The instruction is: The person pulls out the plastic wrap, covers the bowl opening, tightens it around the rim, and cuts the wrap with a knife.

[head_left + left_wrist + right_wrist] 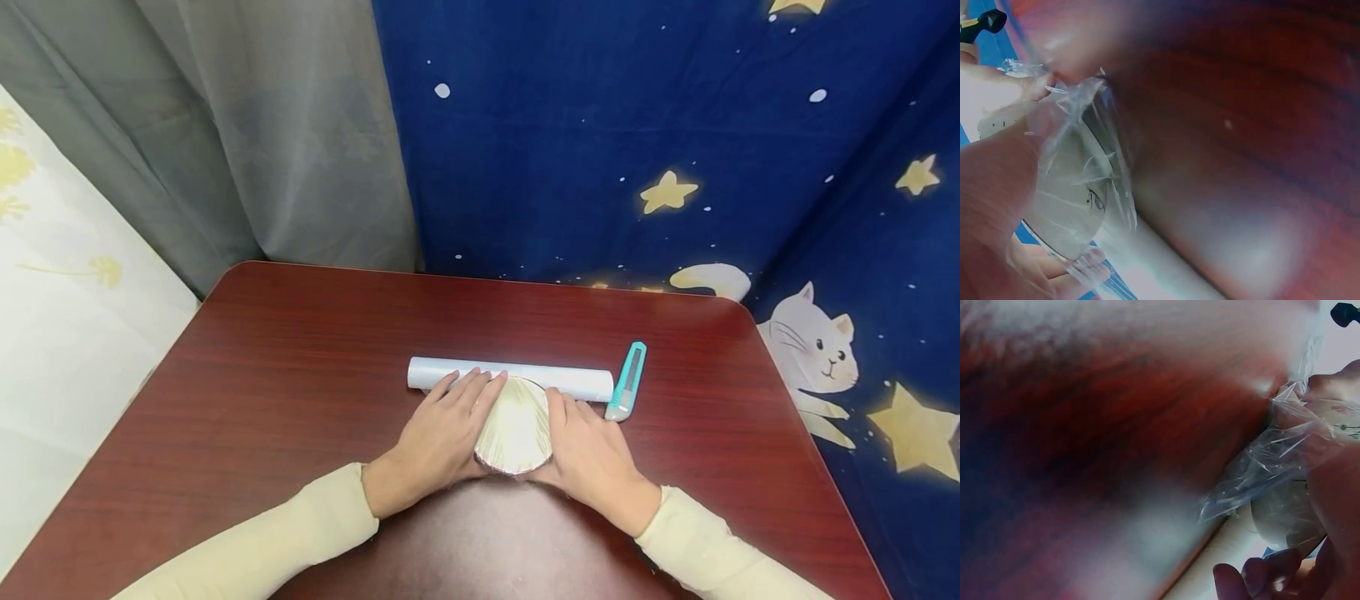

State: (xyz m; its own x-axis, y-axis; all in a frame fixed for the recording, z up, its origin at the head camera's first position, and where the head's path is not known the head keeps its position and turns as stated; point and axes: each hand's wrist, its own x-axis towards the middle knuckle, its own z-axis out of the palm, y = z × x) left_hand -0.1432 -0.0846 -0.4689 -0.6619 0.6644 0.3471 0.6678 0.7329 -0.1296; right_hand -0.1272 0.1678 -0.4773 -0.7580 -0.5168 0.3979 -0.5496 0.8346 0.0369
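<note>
A bowl (1072,181) is being held at the near side of a white roll (577,383), its mouth being covered by clear film (1272,456). It is being gripped from both sides by the left hand (442,429) and the right hand (596,454), their fingers being curved around the wall. Loose folds are probably being handled best by even, downward smoothing, the taut top being spared any tug. Beside the roll, a teal cutter (628,383) is being supported by the table (300,375). The bowl's base is being hidden, so contact with the table cannot be told; some fingers are being cut off in the wrist views.
</note>
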